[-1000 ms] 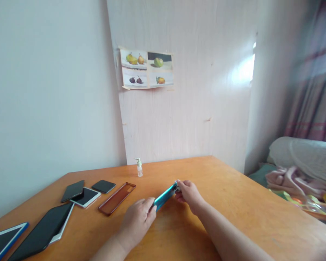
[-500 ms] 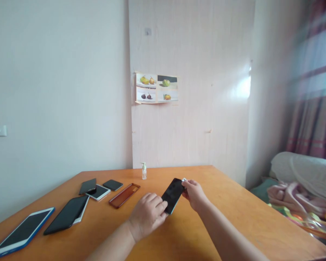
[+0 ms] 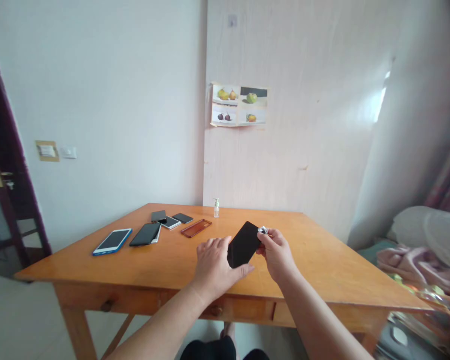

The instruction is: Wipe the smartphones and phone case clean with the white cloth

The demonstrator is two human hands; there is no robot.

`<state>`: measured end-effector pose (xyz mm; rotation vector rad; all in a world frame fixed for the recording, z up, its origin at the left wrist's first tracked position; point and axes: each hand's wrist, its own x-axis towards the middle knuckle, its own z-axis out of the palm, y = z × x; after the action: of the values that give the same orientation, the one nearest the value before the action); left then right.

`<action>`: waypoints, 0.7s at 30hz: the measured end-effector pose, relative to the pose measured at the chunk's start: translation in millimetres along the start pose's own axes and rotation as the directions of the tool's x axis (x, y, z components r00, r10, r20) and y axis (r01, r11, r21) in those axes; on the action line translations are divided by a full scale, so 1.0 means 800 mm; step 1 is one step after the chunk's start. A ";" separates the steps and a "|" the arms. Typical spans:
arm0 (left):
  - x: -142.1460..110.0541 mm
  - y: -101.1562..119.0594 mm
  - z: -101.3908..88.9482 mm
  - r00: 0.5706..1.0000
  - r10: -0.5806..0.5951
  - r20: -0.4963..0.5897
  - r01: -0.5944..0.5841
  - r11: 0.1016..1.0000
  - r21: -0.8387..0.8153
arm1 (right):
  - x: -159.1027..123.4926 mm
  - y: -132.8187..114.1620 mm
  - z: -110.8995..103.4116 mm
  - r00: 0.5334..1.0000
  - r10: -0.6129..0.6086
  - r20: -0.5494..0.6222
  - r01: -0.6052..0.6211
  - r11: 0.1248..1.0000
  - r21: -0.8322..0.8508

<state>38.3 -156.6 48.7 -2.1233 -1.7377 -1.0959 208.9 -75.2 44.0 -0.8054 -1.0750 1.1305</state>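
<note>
A black-screened phone (image 3: 243, 244) is held up above the orange wooden table (image 3: 165, 260), screen toward me. My left hand (image 3: 215, 265) grips its lower left end, thumb under the bottom edge. My right hand (image 3: 275, 252) is closed at the phone's upper right corner and pinches a small silvery-white thing (image 3: 263, 230) against it; I cannot make out what it is.
Several phones and a blue-edged tablet (image 3: 112, 241) lie at the table's left, with a brown phone case (image 3: 197, 228) and a small pump bottle (image 3: 216, 208) by the wall. A door (image 3: 0, 190) stands at far left, bedding (image 3: 416, 250) at right.
The phone was edge-on showing its teal side; it has been turned so its dark screen faces me. The view has pulled back and swung left, showing the table's front edge and the door.
</note>
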 end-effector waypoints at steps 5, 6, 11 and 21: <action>-0.038 0.027 -0.027 0.993 -0.112 -0.022 0.113 0.989 0.090 | -0.064 -0.003 0.020 0.995 -0.067 0.078 0.067 0.998 0.005; -0.045 0.030 -0.033 0.992 -0.120 -0.032 0.122 0.987 0.100 | -0.074 -0.004 0.021 0.993 -0.072 0.090 0.071 0.997 0.011; -0.078 0.034 -0.060 0.989 -0.116 -0.096 0.128 0.983 0.133 | -0.111 -0.010 0.009 0.992 -0.046 0.115 0.037 0.996 0.080; -0.123 0.047 -0.099 0.989 -0.009 -0.148 0.042 0.973 0.226 | -0.178 -0.023 0.003 0.964 -0.251 0.093 0.261 0.958 -0.119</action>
<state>35.0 -288.2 53.4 -1.8417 -1.7346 -0.9779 202.8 -217.3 25.7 -0.7048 -1.2887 0.8840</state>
